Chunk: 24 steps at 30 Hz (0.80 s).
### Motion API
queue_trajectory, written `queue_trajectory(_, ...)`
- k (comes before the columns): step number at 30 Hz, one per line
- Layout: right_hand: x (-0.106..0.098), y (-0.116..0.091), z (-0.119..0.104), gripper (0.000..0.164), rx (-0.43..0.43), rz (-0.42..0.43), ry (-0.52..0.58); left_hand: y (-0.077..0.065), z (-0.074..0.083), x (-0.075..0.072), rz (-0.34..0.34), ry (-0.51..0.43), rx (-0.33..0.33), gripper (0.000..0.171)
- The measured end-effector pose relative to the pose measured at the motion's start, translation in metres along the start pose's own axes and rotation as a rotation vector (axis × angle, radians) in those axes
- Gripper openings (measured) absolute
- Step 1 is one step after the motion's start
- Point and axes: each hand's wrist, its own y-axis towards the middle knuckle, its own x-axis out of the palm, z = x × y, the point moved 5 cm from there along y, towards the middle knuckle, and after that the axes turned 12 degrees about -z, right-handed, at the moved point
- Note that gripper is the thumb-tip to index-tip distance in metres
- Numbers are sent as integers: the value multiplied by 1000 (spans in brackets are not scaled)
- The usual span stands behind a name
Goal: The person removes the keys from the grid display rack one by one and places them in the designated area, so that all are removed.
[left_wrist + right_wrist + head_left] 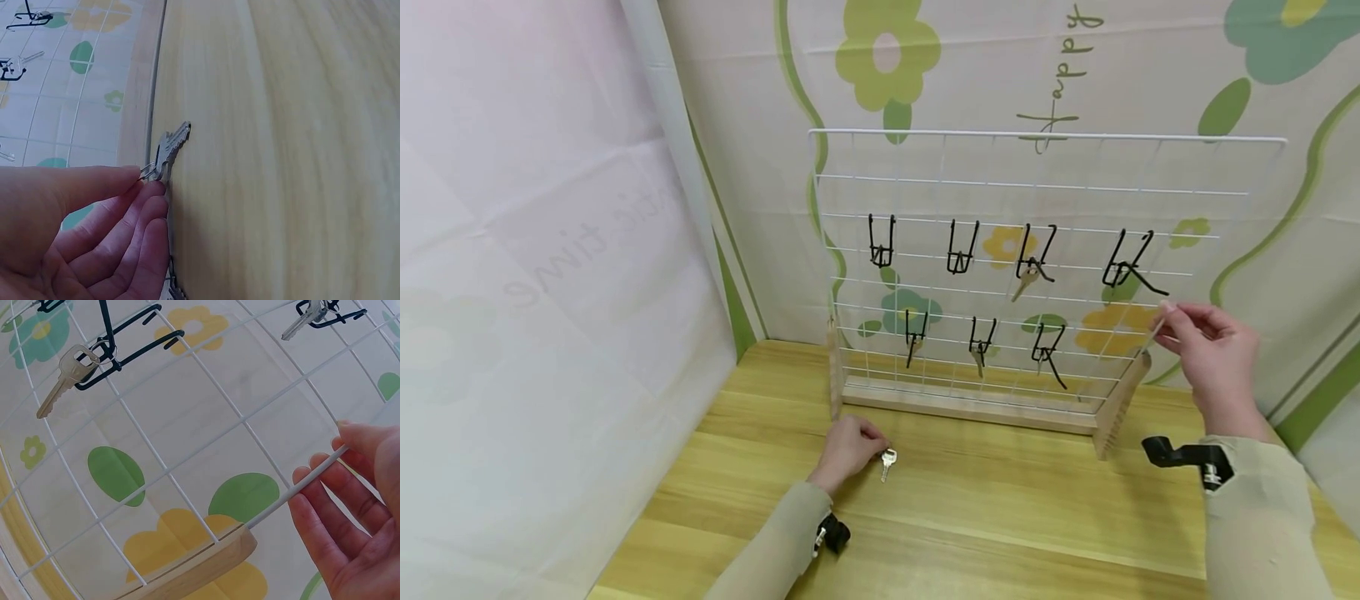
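Observation:
Near the foot of the rack my left hand point(848, 450) pinches the small ring of a silver key point(887, 462) between thumb and index finger. In the left wrist view the key point(174, 147) points away from the fingertips, close over the wood. My right hand point(1221, 358) holds the right edge wire of the white wire grid rack point(319, 469) between thumb and fingers. Black hooks point(1150, 284) hang on the grid in two rows. A key point(1025, 285) dangles from an upper hook, and another key point(978, 358) from a lower one.
Slotted wooden feet point(1120, 408) and a wooden base bar point(970, 408) carry the grid on the wood-grain table point(1000, 508). Behind it hangs a flower-printed cloth point(737, 108), with a pale cloth point(550, 350) along the left side.

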Motion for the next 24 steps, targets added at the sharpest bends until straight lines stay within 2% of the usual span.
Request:
queue_trajectory(7,0,0,0,22,4,-3,7,0,4,-4,1,-1,3,5)
queue_trajectory(12,-1,-1,-1,19,5,2,18,-6,20,-19,1,-122,36,12)
queue_trajectory(15,-1,-2,-1,17,7,3,21,-12,41,-34,17,-172,102,18)
queue_trajectory(19,1,-2,0,17,7,0,20,-26,74,-54,40,-183,214,21)
queue_trajectory(24,1,-3,0,19,5,-1,32,-45,119,-73,38,-245,299,29)
